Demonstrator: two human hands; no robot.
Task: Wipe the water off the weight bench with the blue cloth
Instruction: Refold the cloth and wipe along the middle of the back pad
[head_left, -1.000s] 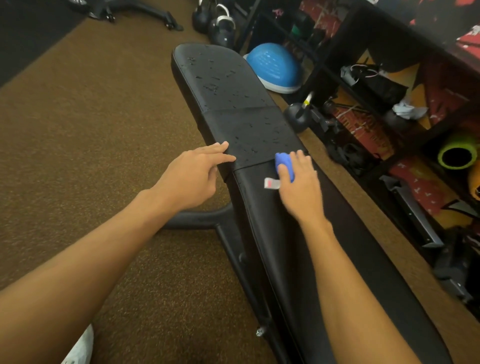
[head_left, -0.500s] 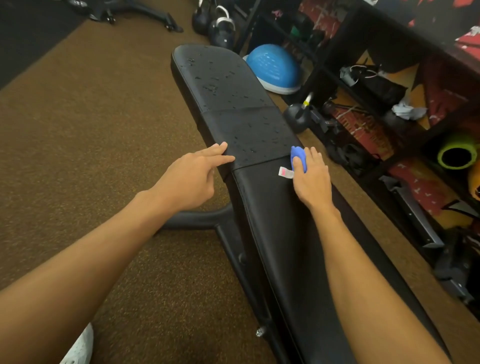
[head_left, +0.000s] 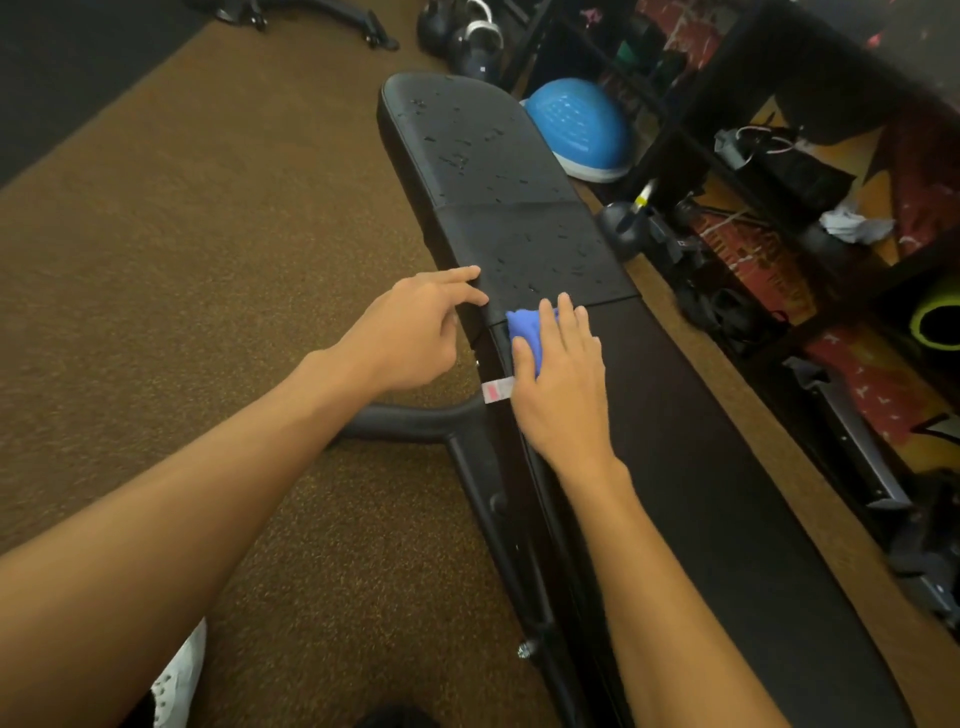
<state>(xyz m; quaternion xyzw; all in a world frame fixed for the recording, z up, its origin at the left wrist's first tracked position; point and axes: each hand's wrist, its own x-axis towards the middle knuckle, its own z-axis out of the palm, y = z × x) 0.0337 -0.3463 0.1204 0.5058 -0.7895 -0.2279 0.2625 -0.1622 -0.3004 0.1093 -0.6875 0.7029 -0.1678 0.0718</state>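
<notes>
The right hand lies flat with straight fingers and presses the crumpled blue cloth onto the black padded weight bench, probably so that the whole palm can push it. The left hand, open and relaxed, touches the bench edge just beside the cloth, it seems for support. The water drops lie beyond the fingertips of both hands, not yet wiped.

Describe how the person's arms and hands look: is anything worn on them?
Both arms are bare. The left forearm and the right forearm show no sleeve anywhere in the frame. The left hand and the right hand wear no gloves. No watch, ring, bracelet or other marking is visible on the wrists or fingers.
</notes>
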